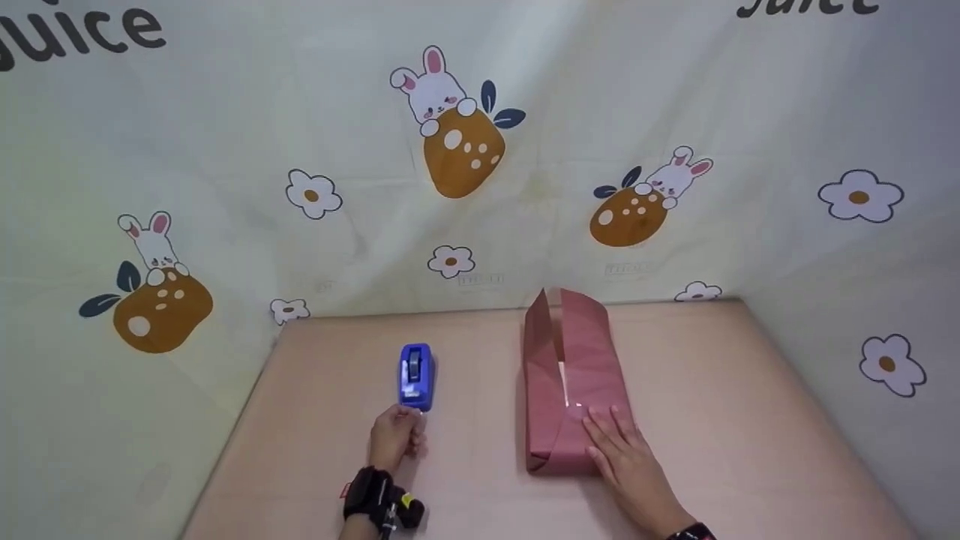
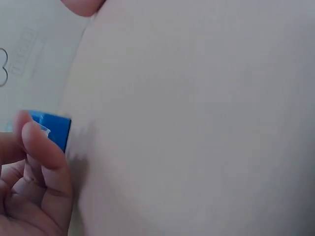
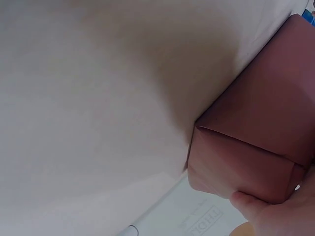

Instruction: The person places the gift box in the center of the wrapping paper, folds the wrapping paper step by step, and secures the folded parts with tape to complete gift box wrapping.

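Observation:
A blue tape dispenser [image 1: 416,377] stands on the left part of the table, its roll of tape toward the far end. Just in front of it, my left hand [image 1: 395,439] pinches a bit of clear tape [image 2: 43,129] between thumb and fingertip. On the right lies a box wrapped in dark pink paper [image 1: 592,375]. Its paper edges part at the far end, and a white strip shows in the gap. With fingers extended, my right hand [image 1: 626,465] rests on the near right part of the wrapping. A small shiny piece of tape lies by its fingertips.
The table [image 1: 472,487] has a pale pinkish cover. Behind and at both sides hangs a light curtain [image 1: 540,150] printed with rabbits, fruit and flowers. Dark straps with a camera [image 1: 375,499] circle my left wrist.

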Demonstrator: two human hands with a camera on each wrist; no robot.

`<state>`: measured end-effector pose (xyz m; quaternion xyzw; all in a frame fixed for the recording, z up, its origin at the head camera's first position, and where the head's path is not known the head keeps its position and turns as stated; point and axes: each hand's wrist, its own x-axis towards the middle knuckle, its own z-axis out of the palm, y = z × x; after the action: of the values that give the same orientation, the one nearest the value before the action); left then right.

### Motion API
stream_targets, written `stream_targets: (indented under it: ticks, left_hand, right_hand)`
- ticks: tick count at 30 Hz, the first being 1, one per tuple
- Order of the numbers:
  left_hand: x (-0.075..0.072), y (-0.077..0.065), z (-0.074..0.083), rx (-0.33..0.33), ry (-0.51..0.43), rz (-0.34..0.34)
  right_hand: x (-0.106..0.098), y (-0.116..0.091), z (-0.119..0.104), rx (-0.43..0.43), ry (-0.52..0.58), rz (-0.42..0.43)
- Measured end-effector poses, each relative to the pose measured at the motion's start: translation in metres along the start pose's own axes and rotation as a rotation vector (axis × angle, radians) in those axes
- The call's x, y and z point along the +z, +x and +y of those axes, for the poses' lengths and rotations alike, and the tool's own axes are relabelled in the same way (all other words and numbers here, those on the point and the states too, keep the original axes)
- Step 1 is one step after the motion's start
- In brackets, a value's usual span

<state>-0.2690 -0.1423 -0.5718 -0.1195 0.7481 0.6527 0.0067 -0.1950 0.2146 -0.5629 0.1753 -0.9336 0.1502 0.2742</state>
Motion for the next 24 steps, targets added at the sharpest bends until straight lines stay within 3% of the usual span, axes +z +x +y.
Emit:
stream_targets:
  ticks: [4, 8, 12, 15, 18, 24]
  left_hand:
    - [0.013, -0.006, 0.011, 0.049, 0.038, -0.016]
    - [0.032, -0.017, 0.028, 0.131, 0.032, -0.1]
    - [0.055, -0.044, 0.06, 0.231, 0.04, -0.183]
    - [0.076, -0.06, 0.074, 0.317, 0.056, -0.22]
    - [0.101, -0.066, 0.068, 0.386, 0.095, -0.244]
    - [0.143, -0.079, 0.06, 0.441, 0.163, -0.345]
  right_hand:
    - [-0.001, 0.0, 0.0, 0.0, 0.005, 0.005]
    - [-0.002, 0.0, -0.001, 0.007, 0.018, -0.012]
    - [-0.002, 0.001, -0.002, 0.016, 0.025, -0.034]
    - [-0.002, 0.001, -0.003, 0.022, 0.023, -0.044]
    - [-0.002, 0.0, -0.003, 0.032, 0.021, -0.056]
    - [-0.003, -0.001, -0.002, 0.044, 0.022, -0.059]
